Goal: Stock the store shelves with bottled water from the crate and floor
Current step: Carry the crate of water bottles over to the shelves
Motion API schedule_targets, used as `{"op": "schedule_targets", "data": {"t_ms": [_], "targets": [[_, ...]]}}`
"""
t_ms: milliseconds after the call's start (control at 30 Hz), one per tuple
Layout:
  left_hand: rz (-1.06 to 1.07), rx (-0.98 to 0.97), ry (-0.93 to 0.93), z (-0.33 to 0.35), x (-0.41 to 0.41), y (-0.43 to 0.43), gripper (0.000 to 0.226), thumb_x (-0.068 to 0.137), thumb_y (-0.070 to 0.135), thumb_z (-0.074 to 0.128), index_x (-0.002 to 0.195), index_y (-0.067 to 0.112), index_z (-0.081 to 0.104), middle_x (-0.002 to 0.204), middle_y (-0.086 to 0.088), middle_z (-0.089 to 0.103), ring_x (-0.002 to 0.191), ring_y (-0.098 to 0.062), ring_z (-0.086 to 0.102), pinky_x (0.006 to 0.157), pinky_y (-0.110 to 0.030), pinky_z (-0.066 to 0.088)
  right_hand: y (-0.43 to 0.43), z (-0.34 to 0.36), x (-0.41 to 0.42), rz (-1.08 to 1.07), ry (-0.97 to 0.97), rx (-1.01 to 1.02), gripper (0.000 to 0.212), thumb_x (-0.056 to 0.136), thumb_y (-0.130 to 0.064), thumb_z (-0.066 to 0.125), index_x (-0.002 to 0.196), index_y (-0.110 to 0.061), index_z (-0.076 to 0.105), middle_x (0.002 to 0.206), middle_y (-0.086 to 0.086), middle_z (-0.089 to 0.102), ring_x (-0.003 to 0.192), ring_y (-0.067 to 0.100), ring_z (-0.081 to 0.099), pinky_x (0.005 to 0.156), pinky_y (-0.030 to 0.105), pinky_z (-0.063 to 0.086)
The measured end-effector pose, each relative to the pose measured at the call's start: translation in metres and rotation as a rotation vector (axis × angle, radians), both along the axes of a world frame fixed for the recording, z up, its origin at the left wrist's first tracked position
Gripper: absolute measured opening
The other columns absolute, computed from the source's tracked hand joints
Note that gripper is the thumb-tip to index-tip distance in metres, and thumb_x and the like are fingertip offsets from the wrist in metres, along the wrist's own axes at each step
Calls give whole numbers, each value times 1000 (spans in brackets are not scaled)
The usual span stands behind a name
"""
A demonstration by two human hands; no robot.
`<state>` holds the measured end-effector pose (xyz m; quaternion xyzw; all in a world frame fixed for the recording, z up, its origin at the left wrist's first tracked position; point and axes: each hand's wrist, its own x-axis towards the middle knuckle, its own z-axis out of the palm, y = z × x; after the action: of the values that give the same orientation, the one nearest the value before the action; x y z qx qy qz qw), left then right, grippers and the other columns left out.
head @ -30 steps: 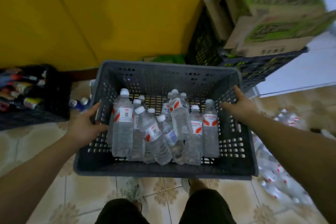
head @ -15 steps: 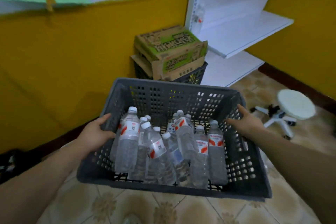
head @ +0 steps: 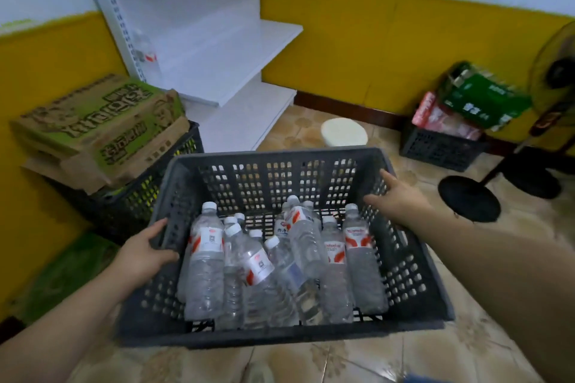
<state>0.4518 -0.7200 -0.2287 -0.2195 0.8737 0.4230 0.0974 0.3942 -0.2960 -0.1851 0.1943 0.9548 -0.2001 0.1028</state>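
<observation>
With left fingers (head: 157, 227) wrapped round the left rim of the grey crate (head: 280, 336), thumb hooked inside the wall, clamps that side in the left hand (head: 141, 253). Grips the right rim likewise in the right hand (head: 396, 204): thumb inside, right fingers (head: 388, 176) over the edge, forefinger stretched forward along it, the rest hidden behind the wall. Holds the crate out in front, over the tiled floor (head: 466, 351). Carries in it ten or so water bottles (head: 205, 258), clear, white-capped, with red-and-white labels, bunched together, some upright, some leaning on each other. Faces white shelves (head: 236, 71) beyond the crate's far left corner, against a yellow wall (head: 357, 40); shows one lone bottle (head: 148, 56) standing at the left end of the middle shelf. Shows, left of the shelves, green-printed cardboard boxes (head: 93, 124) stacked on a black crate (head: 140, 196). Shows a white stool (head: 343, 133) on the floor just past the far rim. Shows, well to the right, a second black crate (head: 441, 149) bearing a green pack (head: 485, 99) and a red pack (head: 441, 116), with a fan (head: 557, 71) beside it.
</observation>
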Motion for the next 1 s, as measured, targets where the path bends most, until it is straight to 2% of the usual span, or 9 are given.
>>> {"op": "schedule_targets", "data": {"t_ms": [67, 133, 200, 333, 467, 567, 667, 867, 1000], "targets": [[-75, 38, -12, -3, -20, 17, 80, 73, 0, 77, 144, 17, 44, 140, -14, 50, 113, -30, 57, 84, -30, 43, 21, 2, 5, -52, -14, 12, 78, 90, -46, 61, 154, -34, 17, 141, 9, 52, 83, 21, 62, 58, 26, 47], [-154, 57, -18, -8, -42, 33, 80, 72, 1, 78, 143, 18, 44, 141, -14, 49, 116, -29, 56, 90, -30, 44, 42, 2, 10, -116, -50, 29, 80, 90, -47, 60, 155, -32, 15, 145, 8, 49, 77, 18, 59, 56, 26, 44], [-223, 71, -17, -10, -64, 53, 79, 73, -1, 77, 143, 15, 44, 138, -13, 51, 113, -27, 57, 87, -22, 43, 63, 2, 18, -191, -78, 39, 81, 90, -50, 59, 155, -35, 13, 145, 8, 48, 83, 21, 61, 65, 28, 49], [-315, 76, -19, -7, -106, 103, 75, 76, 0, 73, 143, 18, 45, 124, -12, 58, 66, -8, 55, 48, -14, 43, 107, -3, 34, -299, -97, 58, 80, 90, -49, 59, 155, -33, 13, 145, 10, 49, 112, 28, 59, 79, 29, 47], [-385, 83, -44, -9, -145, 160, 75, 75, 0, 72, 142, 21, 45, 110, -10, 61, 63, -6, 51, 44, -6, 41, 161, -15, 30, -366, -101, 29, 82, 88, -52, 59, 155, -33, 15, 143, 10, 51, 115, 29, 57, 87, 32, 49], [-403, 51, -76, -13, -164, 202, 79, 73, 3, 74, 142, 25, 45, 112, -8, 62, 66, -9, 54, 61, -19, 47, 205, -25, 18, -411, -124, 1, 83, 88, -52, 60, 155, -34, 14, 143, 11, 50, 112, 29, 59, 81, 32, 49], [-389, 43, -74, -20, -177, 245, 76, 75, 2, 73, 142, 24, 45, 88, -3, 59, 60, -9, 48, 53, -16, 42, 246, -30, -2, -412, -125, -25, 82, 89, -51, 59, 155, -35, 13, 146, 11, 48, 114, 29, 59, 86, 34, 50], [-384, 30, -59, -35, -221, 316, 76, 77, 1, 72, 144, 22, 44, 112, -8, 59, 66, -3, 50, 56, -15, 40, 315, -40, -50, -415, -110, -25, 80, 91, -48, 59, 155, -36, 13, 142, 13, 50, 105, 29, 62, 79, 34, 52], [-432, 4, -67, -36, -268, 356, 74, 78, -1, 71, 144, 19, 43, 129, -16, 57, 75, -15, 55, 56, -17, 42, 354, -51, -92, -456, -81, -52, 80, 89, -48, 61, 154, -39, 14, 145, 9, 49, 99, 25, 62, 76, 32, 50]]}}
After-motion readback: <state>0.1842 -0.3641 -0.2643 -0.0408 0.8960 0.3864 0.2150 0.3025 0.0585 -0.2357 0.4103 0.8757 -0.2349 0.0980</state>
